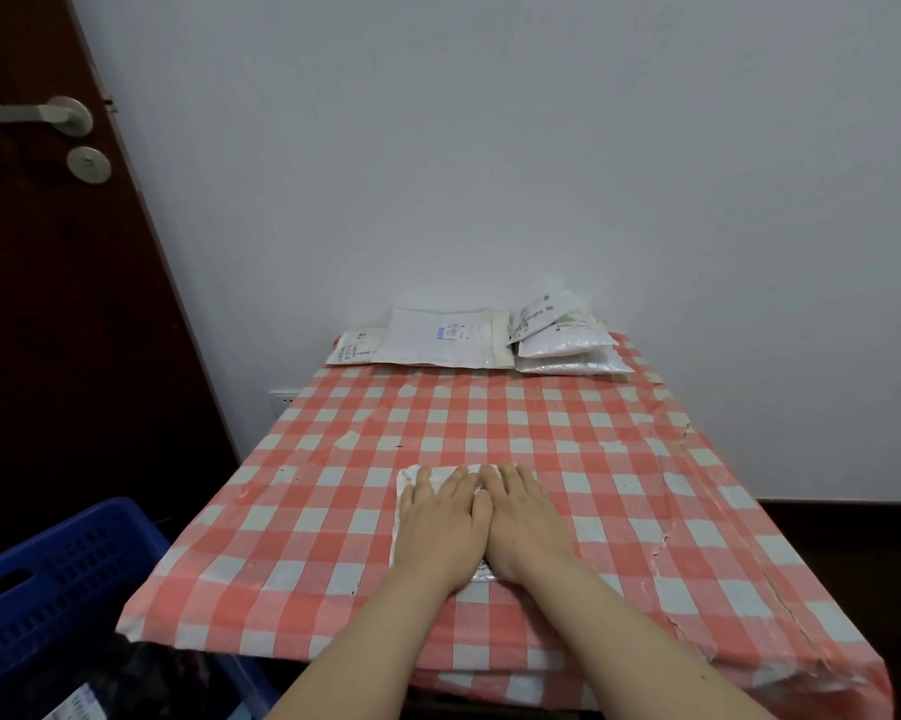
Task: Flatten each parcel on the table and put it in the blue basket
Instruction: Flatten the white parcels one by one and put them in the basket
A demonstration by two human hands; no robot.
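Left hand (440,522) and right hand (521,517) lay side by side, thumbs touching. Their fingers were straight and flat and gripped nothing. Both palms pressed down on the white parcel (406,478) at lower centre of frame.

The parcel sat on the checked tablecloth (646,511), mostly hidden under the hands. Only its upper-left corner and a sliver of near edge showed.

Judged: flattening was under way. It would be done best by sweeping the palms apart from the middle toward the edges, pushing any trapped air outward. The uncovered left edge looked to need a pass. The cloth was creased, so pressing straight down should keep it from dragging.

The blue basket (59,574) stood at lower left, just beside the table's near corner. More parcels (438,337) waited at upper centre, against the wall.
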